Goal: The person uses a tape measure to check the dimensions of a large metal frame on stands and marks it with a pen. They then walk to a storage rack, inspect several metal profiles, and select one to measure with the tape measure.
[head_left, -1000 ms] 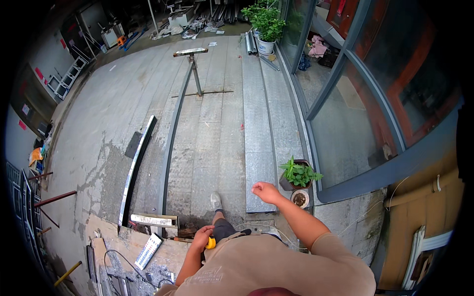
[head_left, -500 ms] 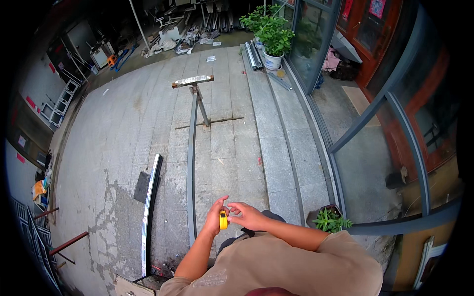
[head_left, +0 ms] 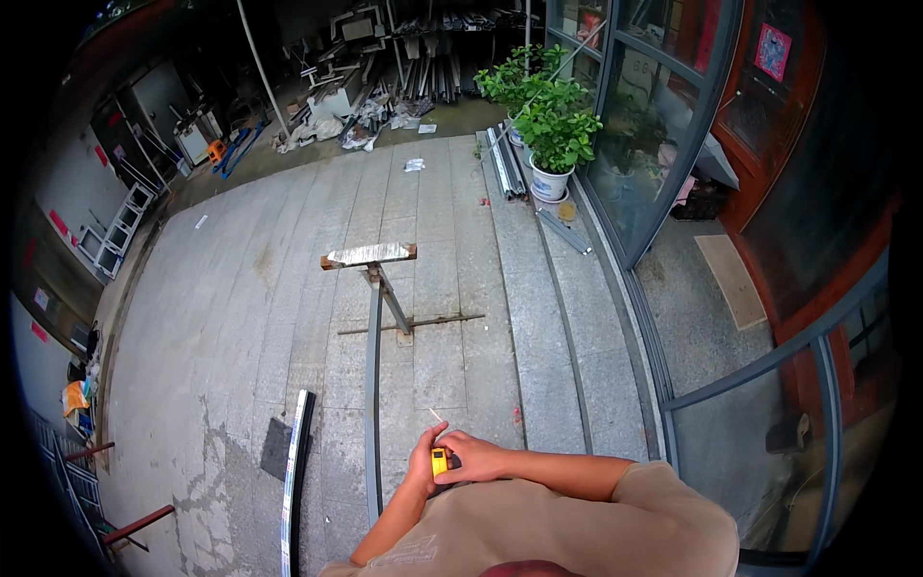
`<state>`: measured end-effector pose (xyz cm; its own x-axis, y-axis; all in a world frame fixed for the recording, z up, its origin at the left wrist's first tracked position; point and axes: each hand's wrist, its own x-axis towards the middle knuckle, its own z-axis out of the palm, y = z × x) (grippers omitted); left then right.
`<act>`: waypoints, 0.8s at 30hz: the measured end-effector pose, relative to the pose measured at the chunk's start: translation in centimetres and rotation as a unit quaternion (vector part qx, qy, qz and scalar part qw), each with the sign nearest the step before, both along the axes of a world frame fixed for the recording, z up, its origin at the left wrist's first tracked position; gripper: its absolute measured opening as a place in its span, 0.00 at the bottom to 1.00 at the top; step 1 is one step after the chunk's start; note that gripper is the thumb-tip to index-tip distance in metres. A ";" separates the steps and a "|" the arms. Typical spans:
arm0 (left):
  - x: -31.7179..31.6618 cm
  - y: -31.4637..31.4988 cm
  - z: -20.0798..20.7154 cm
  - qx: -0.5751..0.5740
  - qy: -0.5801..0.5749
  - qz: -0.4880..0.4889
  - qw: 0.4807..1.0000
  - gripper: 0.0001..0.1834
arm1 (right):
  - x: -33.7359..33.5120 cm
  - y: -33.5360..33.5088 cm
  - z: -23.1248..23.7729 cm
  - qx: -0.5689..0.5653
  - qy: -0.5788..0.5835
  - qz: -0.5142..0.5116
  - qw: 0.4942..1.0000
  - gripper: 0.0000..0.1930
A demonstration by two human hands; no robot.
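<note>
A small yellow tape measure (head_left: 439,463) with a dark patch on its face is held in front of my chest. My left hand (head_left: 421,464) is closed around its left side, with the thumb pointing up. From the right, my right hand (head_left: 474,457) presses against it, fingers bent and partly hidden behind it. No drawn-out blade can be made out. Just left of my hands, a long grey metal bar (head_left: 373,404) runs away from me to a T-shaped stand (head_left: 370,255) whose crosspiece is wrapped in pale material.
Left of the bar, a long white-and-black profile (head_left: 294,481) lies on the paving beside a dark flat square (head_left: 276,450). A low step (head_left: 543,317) runs along the right, by glass doors (head_left: 644,144). Beyond stand a potted plant (head_left: 551,181) and piled scrap (head_left: 356,115).
My right hand has moved in from beside the tape measure and now touches it. The view has tilted up, so the stand and plants sit lower in the picture.
</note>
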<state>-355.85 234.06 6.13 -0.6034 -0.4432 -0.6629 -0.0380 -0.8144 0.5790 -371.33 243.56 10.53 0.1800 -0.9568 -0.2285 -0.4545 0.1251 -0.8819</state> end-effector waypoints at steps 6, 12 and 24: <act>-11.6 -12.7 -1.3 0.085 0.006 0.042 0.995 0.41 | -10.7 -12.8 -0.2 0.021 -0.003 -0.019 1.000 0.42; -25.2 -28.7 -5.5 0.103 -0.007 -0.044 0.994 0.45 | -23.6 -26.9 -1.0 0.006 -0.010 -0.065 0.998 0.40; -53.3 -53.7 0.8 0.053 0.037 -0.174 0.983 0.37 | -47.5 -48.8 3.6 -0.090 -0.020 -0.236 0.967 0.39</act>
